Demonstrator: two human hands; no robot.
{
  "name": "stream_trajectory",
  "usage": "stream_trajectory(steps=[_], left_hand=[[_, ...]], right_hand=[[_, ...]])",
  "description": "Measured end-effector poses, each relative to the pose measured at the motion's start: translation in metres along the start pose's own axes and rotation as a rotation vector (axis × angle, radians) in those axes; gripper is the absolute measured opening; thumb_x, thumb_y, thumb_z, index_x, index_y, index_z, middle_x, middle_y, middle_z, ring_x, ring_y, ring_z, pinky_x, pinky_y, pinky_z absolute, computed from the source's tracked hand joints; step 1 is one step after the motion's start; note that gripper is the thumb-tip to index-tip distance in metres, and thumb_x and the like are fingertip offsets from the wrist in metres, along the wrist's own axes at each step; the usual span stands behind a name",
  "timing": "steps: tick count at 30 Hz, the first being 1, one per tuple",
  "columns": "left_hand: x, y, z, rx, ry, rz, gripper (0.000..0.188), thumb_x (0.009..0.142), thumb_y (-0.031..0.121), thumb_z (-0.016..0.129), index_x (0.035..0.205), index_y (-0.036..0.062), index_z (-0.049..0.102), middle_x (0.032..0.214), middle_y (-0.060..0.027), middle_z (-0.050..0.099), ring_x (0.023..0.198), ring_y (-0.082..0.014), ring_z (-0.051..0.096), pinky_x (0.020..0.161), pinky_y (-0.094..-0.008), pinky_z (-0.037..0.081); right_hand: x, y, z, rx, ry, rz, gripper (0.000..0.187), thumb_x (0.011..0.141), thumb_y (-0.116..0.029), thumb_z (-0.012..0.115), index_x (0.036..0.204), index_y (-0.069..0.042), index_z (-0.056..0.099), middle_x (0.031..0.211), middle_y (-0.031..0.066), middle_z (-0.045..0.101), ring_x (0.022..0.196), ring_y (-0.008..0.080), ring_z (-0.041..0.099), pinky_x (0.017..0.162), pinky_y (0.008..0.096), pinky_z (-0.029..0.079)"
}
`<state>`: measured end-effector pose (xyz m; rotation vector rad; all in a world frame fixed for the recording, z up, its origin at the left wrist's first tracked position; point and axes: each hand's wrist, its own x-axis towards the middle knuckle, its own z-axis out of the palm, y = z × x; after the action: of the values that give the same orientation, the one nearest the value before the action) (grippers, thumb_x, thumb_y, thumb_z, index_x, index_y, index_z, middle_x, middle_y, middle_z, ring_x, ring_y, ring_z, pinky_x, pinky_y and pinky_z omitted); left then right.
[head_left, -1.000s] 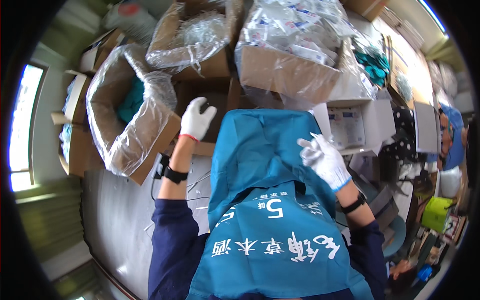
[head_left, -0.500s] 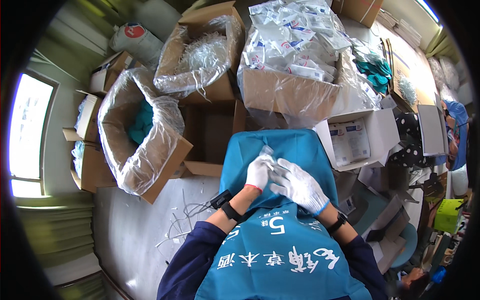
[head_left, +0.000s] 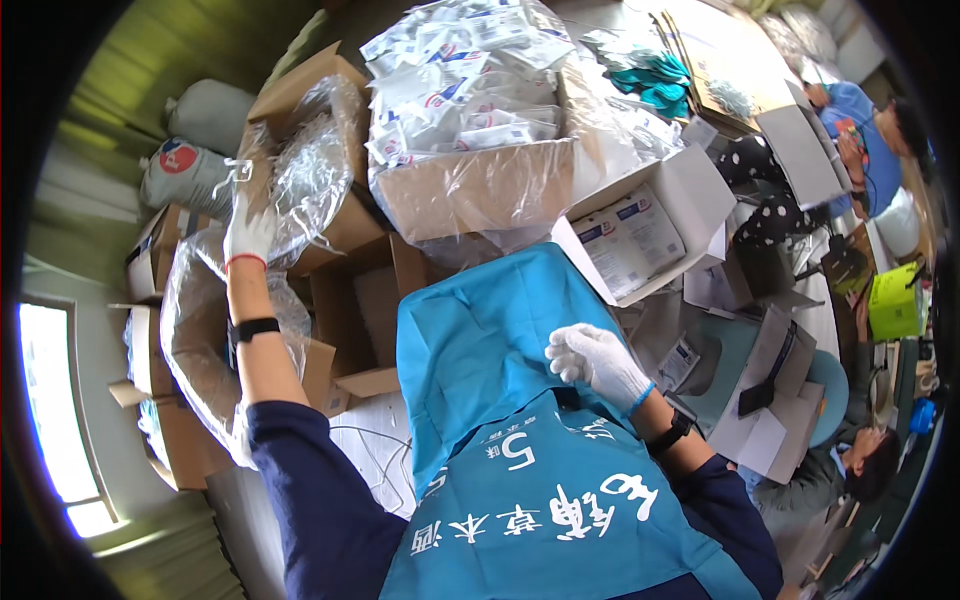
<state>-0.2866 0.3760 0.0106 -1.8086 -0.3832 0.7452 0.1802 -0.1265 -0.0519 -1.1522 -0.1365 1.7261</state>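
My left hand [head_left: 250, 225], in a white knit glove, reaches out over the side of a plastic-lined box [head_left: 350, 205]. A small clear plastic piece [head_left: 238, 170] shows at its fingertips and seems pinched there. Inside that box lies a heap of clear plastic strips [head_left: 308, 160]. My right hand [head_left: 600, 365], also gloved, hovers above the teal apron [head_left: 480, 310] spread over my lap. Its fingers are curled together, and whatever they may hold is hidden. An opened white carton [head_left: 700, 190] with flat printed packets [head_left: 630, 240] stands beyond my right hand.
A large lined box [head_left: 480, 190] heaped with white packets [head_left: 470, 80] stands ahead. Another lined box [head_left: 200, 330] is below my left arm, beside an open brown box [head_left: 350, 300]. Teal gloves [head_left: 655, 85] lie farther back. A person in blue [head_left: 865, 140] is at the right.
My left hand has left my lap and swung far left to the box of clear strips. My right hand stays over the apron, its fingers now curled. The view has turned.
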Motion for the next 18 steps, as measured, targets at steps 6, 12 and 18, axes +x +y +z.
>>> stream_trajectory(steps=[6, 12, 18], left_hand=[[0.059, 0.171, -0.177, -1.243, -0.061, -0.441, 0.019, 0.085, 0.025, 0.057, 0.082, 0.0141, 0.073, 0.093, -0.0109, 0.071, 0.089, -0.0297, 0.069, 0.076, -0.0431, 0.057], [0.018, 0.281, -0.296, -2.76, 0.301, -1.327, 0.027, 0.092, -0.007, 0.055, 0.119, -0.0075, 0.057, 0.11, -0.0162, 0.067, 0.097, -0.0208, 0.066, 0.093, -0.0313, 0.053], [0.015, 0.274, -0.288, -2.772, 0.187, -1.28, 0.027, 0.093, -0.006, 0.055, 0.12, -0.0073, 0.058, 0.111, -0.0168, 0.067, 0.098, -0.0208, 0.066, 0.095, -0.0306, 0.051]], right_hand=[[0.043, -0.064, -0.086, -0.303, 0.325, -0.416, 0.025, 0.095, -0.025, 0.064, 0.104, -0.002, 0.067, 0.092, 0.0102, 0.07, 0.079, 0.0177, 0.067, 0.065, 0.0287, 0.053], [0.141, -0.104, -0.15, -1.365, 0.895, -0.328, 0.063, 0.08, -0.035, 0.075, 0.126, 0.003, 0.056, 0.109, 0.0236, 0.069, 0.106, 0.036, 0.067, 0.093, 0.0425, 0.053], [0.193, -0.1, -0.159, -1.193, 0.876, -0.084, 0.053, 0.081, -0.03, 0.071, 0.124, 0.0, 0.059, 0.13, 0.0224, 0.062, 0.126, 0.0353, 0.057, 0.105, 0.0424, 0.047]])
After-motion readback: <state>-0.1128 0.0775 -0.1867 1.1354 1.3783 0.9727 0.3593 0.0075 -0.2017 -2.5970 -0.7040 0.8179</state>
